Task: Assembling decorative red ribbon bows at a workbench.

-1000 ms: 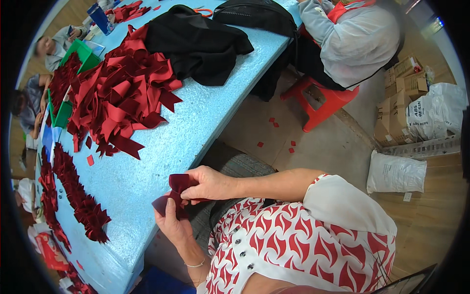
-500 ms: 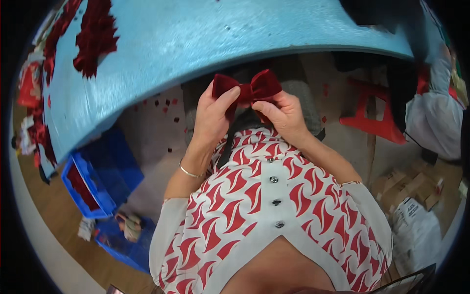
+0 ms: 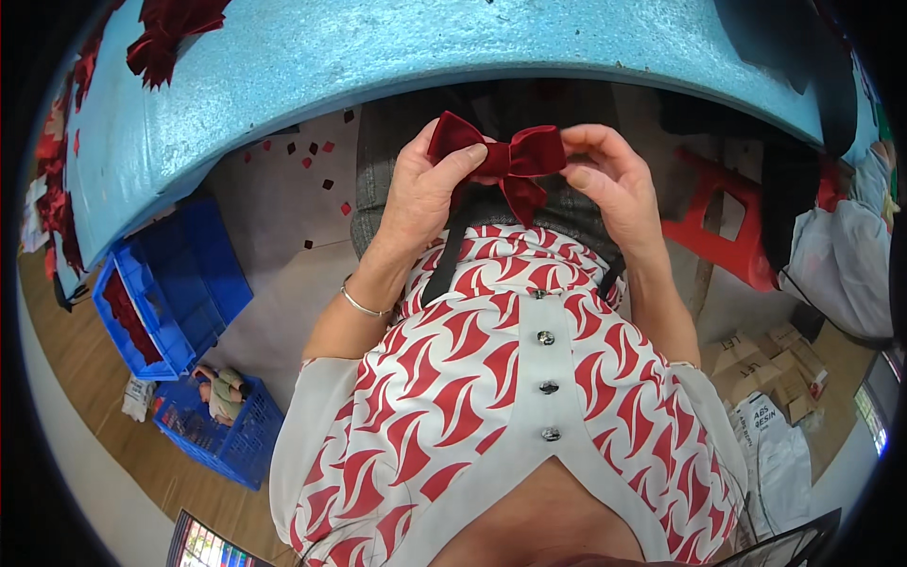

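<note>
A dark red velvet bow (image 3: 535, 151) with a hanging tail is held above my lap, just below the edge of the blue table. My left hand (image 3: 420, 189) pinches the bow's left loop near the centre knot, thumb on top. Beside the right loop is my right hand (image 3: 619, 184), its thumb and fingers spread apart. Its fingertips are right by the loop's outer edge; whether they touch it I cannot tell.
Dark red velvet pieces (image 3: 170, 38) lie on the blue table (image 3: 378, 47). At left stand a blue bin (image 3: 203, 283) holding red fabric and a blue basket (image 3: 241, 454). Right are a red stool (image 3: 732, 248), cardboard (image 3: 756, 373) and a white sack (image 3: 777, 454). Small scraps dot the floor.
My right hand has let go of the bow's right side and its fingers have spread. The bow has shifted slightly right in my left hand, and the tail now shows below.
</note>
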Available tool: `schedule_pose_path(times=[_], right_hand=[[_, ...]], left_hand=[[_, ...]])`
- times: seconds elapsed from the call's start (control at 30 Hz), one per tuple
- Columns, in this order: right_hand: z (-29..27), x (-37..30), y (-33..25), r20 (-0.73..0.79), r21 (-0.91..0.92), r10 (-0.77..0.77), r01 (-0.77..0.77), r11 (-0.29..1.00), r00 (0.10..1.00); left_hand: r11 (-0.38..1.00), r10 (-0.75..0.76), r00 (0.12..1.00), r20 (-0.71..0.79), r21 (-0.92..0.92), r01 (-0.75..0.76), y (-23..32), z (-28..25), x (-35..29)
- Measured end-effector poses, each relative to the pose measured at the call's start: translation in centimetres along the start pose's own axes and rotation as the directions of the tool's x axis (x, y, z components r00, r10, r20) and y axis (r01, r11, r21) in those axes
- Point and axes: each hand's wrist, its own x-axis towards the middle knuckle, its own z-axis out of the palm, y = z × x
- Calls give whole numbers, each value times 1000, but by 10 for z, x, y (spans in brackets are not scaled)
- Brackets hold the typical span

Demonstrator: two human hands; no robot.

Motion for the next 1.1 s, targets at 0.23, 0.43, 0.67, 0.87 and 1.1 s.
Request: schedule_pose_path(times=[0.23, 0.43, 0.67, 0.87, 1.1], right_hand=[[-3, 13, 11, 164, 18, 199, -205, 979, 966], [2, 16, 22, -7, 485, 125, -106, 868, 992], [2, 13, 25, 99, 171, 187, -202, 964, 977], [-18, 27, 37, 8, 601, -124, 94, 794, 992], [11, 15, 24, 22, 137, 145, -147, 980, 989]], left_hand=[[1000, -4, 997, 82, 18, 2, -2, 1, 1], [995, 34, 999, -5, -91, -35, -10, -6, 5], [999, -36, 999, -1, -23, 36, -8, -7, 5], [1000, -22, 996, -91, -18, 20, -7, -15, 7], [999, -50, 999, -7, 18, 50, -10, -8, 11]])
